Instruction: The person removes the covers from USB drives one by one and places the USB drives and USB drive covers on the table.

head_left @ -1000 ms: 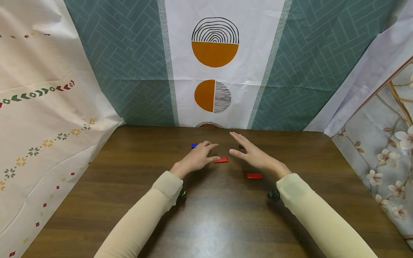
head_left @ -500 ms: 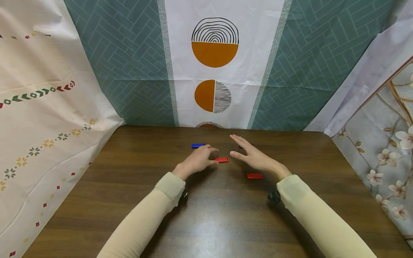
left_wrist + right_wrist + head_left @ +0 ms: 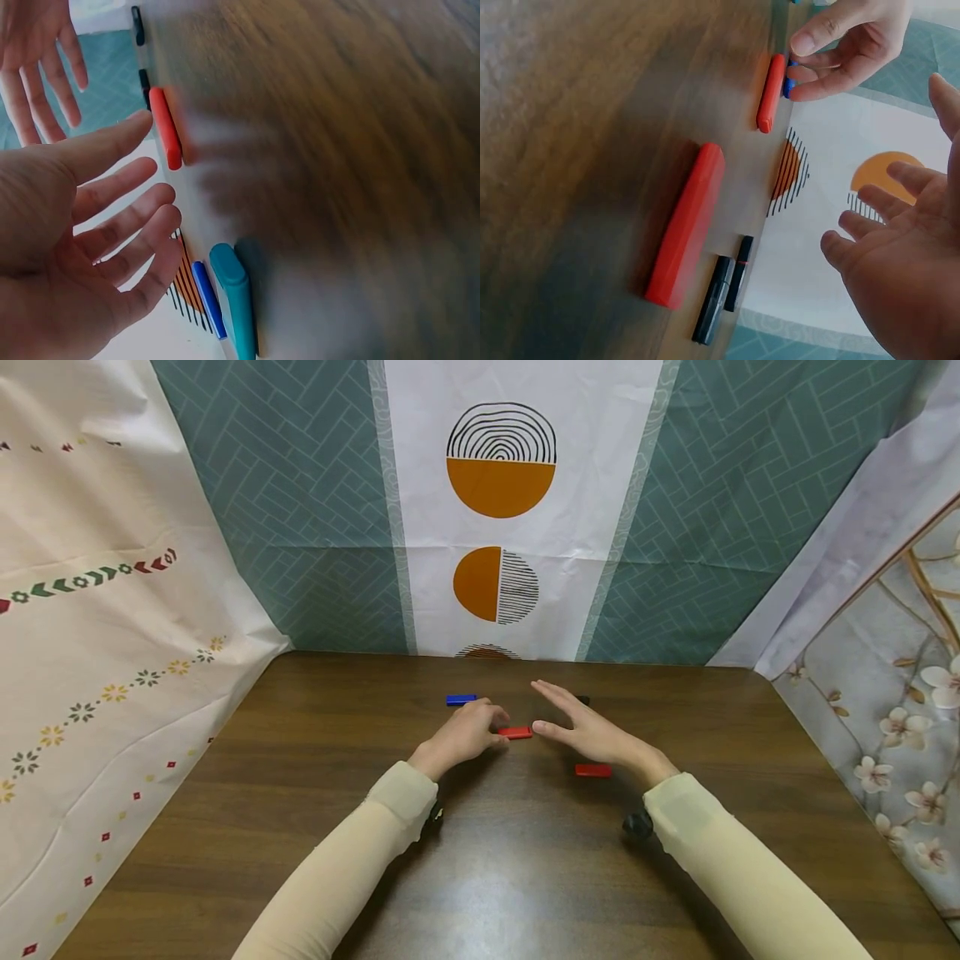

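Observation:
My left hand [image 3: 467, 732] hovers low over the table, fingers loosely bent, holding nothing. Right by its thumb and fingertips lies a slim red stick-shaped piece [image 3: 516, 732]; whether they touch it I cannot tell. My right hand [image 3: 588, 732] is held in the air with straight, spread fingers and nothing in it. A second red piece [image 3: 686, 225] lies below that hand. Two black capped, pen-like sticks [image 3: 712, 300] are beyond this red piece in the right wrist view. Behind my left hand is a blue stick [image 3: 461, 700]. A teal capped piece [image 3: 236, 300] shows in the left wrist view.
Everything lies on a dark brown wooden table [image 3: 480, 893]. A patterned green and white cloth [image 3: 322, 527] hangs along the back edge. Cream cloth [image 3: 112, 635] borders the left side and a flowered cloth [image 3: 892, 752] the right.
My left hand has come slightly nearer and to the right, its fingers more bent, uncovering the blue stick. My right hand has lowered a little, showing more of a black stick behind it.

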The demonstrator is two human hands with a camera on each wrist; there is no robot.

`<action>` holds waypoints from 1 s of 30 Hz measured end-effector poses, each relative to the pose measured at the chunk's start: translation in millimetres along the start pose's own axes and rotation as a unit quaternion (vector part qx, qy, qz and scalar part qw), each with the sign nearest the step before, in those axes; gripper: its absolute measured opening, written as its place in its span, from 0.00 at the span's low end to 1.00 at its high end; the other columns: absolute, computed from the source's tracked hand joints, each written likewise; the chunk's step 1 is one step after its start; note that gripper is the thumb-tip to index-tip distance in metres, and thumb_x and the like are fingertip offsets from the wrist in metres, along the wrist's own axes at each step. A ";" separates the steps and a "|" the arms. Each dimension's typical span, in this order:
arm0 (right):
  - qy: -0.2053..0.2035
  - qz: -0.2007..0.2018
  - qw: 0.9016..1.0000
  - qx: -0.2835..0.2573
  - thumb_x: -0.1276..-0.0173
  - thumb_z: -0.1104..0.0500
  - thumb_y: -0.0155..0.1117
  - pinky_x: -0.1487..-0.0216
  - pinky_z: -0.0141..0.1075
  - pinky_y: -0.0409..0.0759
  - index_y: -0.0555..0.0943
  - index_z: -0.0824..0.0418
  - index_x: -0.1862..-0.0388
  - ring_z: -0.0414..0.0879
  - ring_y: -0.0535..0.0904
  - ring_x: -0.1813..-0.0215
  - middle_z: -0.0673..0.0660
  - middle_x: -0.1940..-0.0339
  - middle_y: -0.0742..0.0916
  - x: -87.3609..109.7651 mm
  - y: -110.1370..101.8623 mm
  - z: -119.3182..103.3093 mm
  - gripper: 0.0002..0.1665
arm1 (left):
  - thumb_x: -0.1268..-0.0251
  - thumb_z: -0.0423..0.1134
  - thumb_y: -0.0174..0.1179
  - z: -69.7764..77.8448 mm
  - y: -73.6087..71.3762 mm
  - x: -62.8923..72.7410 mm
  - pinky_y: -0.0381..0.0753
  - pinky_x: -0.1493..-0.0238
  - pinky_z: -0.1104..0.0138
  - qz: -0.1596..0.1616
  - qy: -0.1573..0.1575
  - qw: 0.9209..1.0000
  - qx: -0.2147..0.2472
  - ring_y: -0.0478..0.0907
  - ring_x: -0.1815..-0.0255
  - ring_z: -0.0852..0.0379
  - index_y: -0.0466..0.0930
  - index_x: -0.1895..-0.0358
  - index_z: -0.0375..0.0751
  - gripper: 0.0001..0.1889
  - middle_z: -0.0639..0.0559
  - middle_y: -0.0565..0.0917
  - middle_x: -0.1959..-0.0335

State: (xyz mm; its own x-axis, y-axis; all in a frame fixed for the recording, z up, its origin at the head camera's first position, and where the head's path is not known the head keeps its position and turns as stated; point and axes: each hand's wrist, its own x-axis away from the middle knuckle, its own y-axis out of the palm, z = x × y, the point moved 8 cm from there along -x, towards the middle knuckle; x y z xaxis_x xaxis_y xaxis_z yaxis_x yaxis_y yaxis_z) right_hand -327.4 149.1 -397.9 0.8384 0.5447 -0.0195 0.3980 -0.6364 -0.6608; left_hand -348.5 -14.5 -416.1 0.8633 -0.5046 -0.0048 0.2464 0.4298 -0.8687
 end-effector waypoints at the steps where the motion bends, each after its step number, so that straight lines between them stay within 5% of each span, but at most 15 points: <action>1: 0.001 0.000 1.000 -0.001 0.20 0.41 0.59 0.24 0.69 0.51 0.50 0.43 0.12 0.59 0.44 0.14 0.52 0.12 0.51 0.4 0.6 0.3 0.46 | 0.31 0.40 0.72 -0.1 0.3 -0.3 0.81 0.44 0.56 0.001 -0.001 1.000 0.000 0.80 0.48 0.50 0.86 0.42 0.37 0.18 0.45 0.83 0.50; 30: 0.003 -0.013 1.000 -0.006 0.20 0.41 0.59 0.24 0.69 0.51 0.52 0.46 0.13 0.59 0.45 0.14 0.53 0.12 0.52 6.0 10.6 2.5 0.45 | 0.34 0.42 0.74 -3.8 8.6 -10.5 0.80 0.52 0.61 -0.004 -0.030 0.999 -0.021 0.79 0.56 0.53 0.87 0.44 0.39 0.18 0.48 0.83 0.56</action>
State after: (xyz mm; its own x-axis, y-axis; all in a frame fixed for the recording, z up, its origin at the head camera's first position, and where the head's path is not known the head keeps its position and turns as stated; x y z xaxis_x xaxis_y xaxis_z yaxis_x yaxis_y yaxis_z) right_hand -319.1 147.0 -406.8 0.8302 0.5574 0.0028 0.4244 -0.6287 -0.6517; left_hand -357.2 -8.4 -425.4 0.8863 -0.4622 0.0301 0.2357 0.3942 -0.8883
